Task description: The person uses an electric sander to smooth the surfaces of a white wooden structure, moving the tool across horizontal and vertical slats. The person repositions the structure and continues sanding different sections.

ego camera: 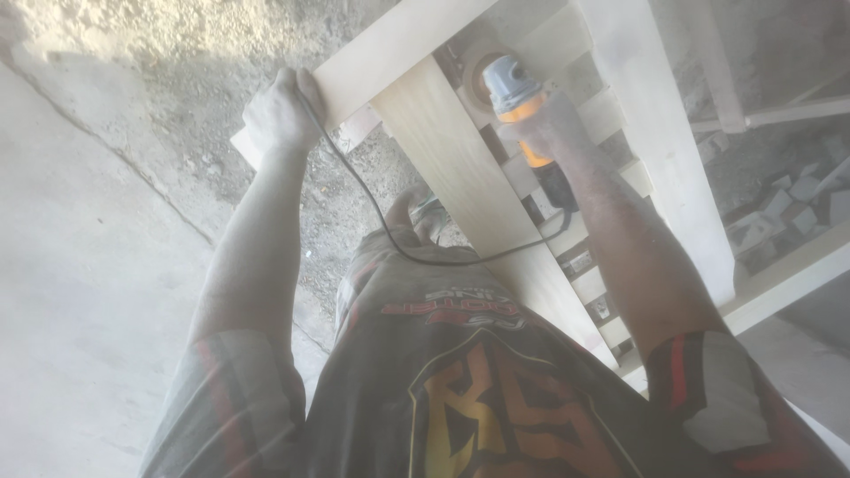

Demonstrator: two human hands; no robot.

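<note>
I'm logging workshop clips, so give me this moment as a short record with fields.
left hand: grips the end of a pale wood rail
right hand: holds a sander with blue top and orange band
sander: pressed between slats of the wood frame
cord: black, runs from left hand across the body
floor: dusty concrete

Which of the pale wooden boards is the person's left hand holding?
The left hand grips the end of the pale crosswise top board, nearest the dusty ground; the right hand holds the blue-and-orange power sander instead.
</note>
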